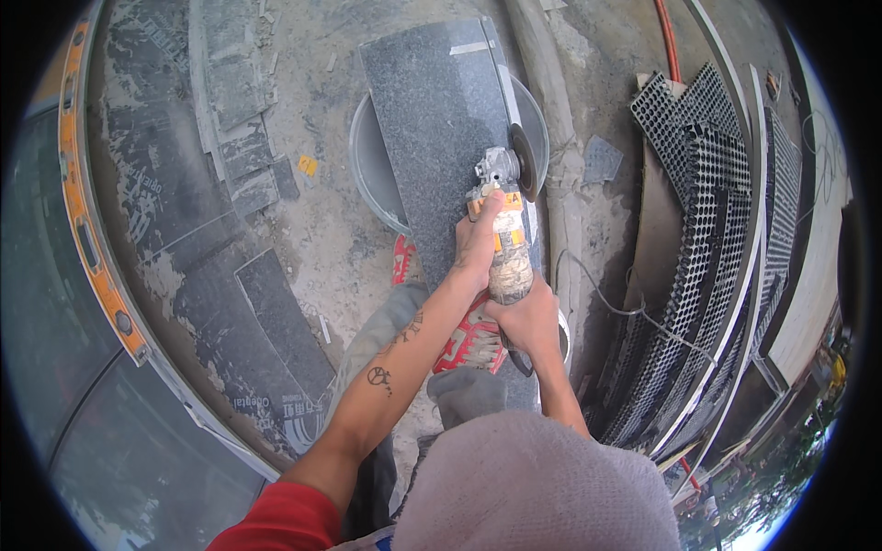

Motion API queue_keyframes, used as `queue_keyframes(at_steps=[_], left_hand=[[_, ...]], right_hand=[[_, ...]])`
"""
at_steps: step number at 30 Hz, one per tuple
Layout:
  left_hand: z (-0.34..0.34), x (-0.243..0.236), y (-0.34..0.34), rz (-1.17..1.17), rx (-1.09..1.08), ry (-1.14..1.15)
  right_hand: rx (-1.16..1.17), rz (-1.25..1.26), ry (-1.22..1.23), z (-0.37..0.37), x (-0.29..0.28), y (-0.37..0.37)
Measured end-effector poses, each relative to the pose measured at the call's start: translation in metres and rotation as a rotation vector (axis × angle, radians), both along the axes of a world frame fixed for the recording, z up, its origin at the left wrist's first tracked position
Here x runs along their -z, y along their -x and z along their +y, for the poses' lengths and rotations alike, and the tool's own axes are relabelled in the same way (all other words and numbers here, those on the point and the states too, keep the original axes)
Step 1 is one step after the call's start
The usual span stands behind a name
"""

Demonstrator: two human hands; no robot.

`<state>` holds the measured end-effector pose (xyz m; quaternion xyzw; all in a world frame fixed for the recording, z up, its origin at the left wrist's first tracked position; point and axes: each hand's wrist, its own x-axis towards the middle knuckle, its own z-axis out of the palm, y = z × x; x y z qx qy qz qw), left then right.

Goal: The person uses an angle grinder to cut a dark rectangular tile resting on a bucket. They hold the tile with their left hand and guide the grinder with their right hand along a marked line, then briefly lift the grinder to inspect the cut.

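Observation:
An angle grinder (511, 268), dusty with a worn yellow-orange label, is held in both hands over a long grey stone slab (418, 106). My left hand (476, 246) wraps round the front of its body, behind the metal gear head (497, 165). Lower down, my right hand (529, 317) is closed round the rear of the body. The cutting disc (525, 162) stands upright along the slab's right edge; whether it touches the stone I cannot tell. Beneath the slab is a round grey tub (366, 170). A pale strip (471, 48) lies across the slab's far end.
Dark stone sheets (285, 303) lie at left, beside an orange spirit level (92, 243). Black perforated panels (712, 230) are stacked at right. A thin cable (634, 312) runs rightward from near the grinder. My red-and-white shoe (464, 347) is below; pale cloth (542, 487) covers the lower middle.

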<state>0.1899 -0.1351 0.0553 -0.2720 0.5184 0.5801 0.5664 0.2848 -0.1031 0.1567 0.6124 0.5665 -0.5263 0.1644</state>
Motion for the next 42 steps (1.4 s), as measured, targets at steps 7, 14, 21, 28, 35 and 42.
queue_keyframes(at_steps=[7, 14, 21, 28, 35, 42], left_hand=[[-0.007, -0.001, -0.007, -0.02, 0.016, -0.033], [-0.016, 0.002, -0.015, 0.011, 0.024, -0.051], [-0.019, 0.0, -0.02, 0.0, 0.031, -0.038], [-0.021, -0.004, -0.024, 0.01, 0.028, -0.028], [-0.022, 0.008, -0.024, 0.022, 0.006, -0.05], [-0.008, 0.008, -0.008, 0.002, 0.014, -0.046]], right_hand=[[-0.026, -0.051, -0.041, -0.011, 0.007, -0.011], [-0.049, -0.055, -0.08, -0.019, 0.008, -0.019], [-0.052, -0.068, -0.093, -0.026, 0.013, -0.026], [-0.041, -0.102, -0.051, -0.025, 0.007, -0.026], [-0.053, -0.116, -0.053, -0.025, 0.01, -0.024], [-0.036, -0.068, -0.027, -0.008, 0.005, -0.008]])
